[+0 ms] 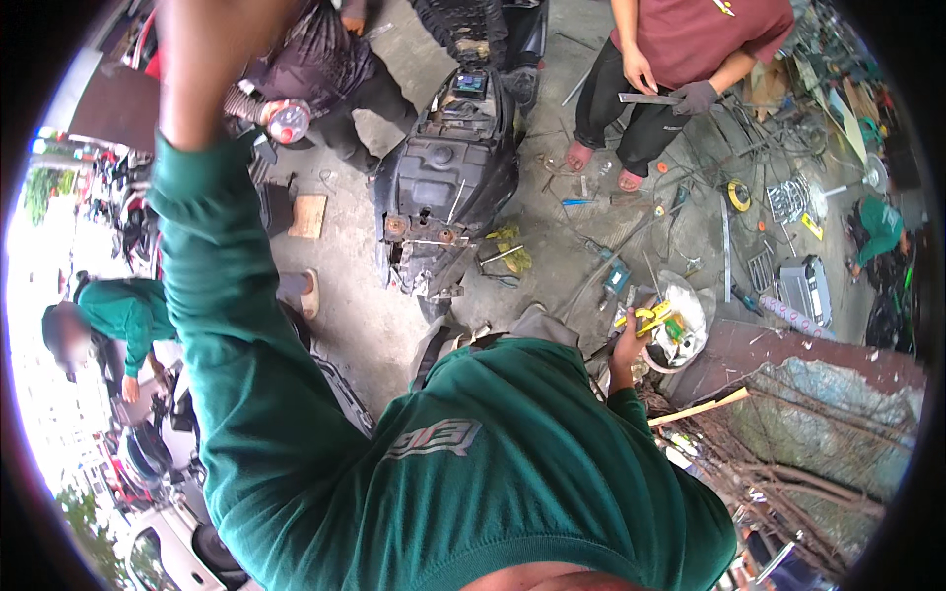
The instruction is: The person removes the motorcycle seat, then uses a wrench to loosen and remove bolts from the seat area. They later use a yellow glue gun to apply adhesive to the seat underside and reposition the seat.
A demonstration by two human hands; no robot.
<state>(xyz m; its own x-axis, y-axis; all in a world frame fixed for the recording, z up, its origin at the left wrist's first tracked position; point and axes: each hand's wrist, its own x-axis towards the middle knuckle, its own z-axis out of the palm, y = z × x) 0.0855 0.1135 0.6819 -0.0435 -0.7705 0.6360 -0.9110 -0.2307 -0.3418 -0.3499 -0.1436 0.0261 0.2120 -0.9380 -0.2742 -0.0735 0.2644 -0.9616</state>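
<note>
I look down over my own green shirt (473,463). My right hand (625,353) reaches out at the right and closes on a yellow-handled tool (650,317), right at the rim of a white bowl (695,313) holding other small tools. My left arm (212,246), in its green sleeve, is raised toward the top left. Its bare forearm runs out of the top edge, so my left hand is not visible.
A stripped black scooter (443,167) stands on the concrete ahead. A person in a maroon shirt (690,39) holds a metal bar behind it; another crouches at the top left with a bottle (288,120). A person in green (123,315) bends at the left. Tools and wires litter the floor on the right.
</note>
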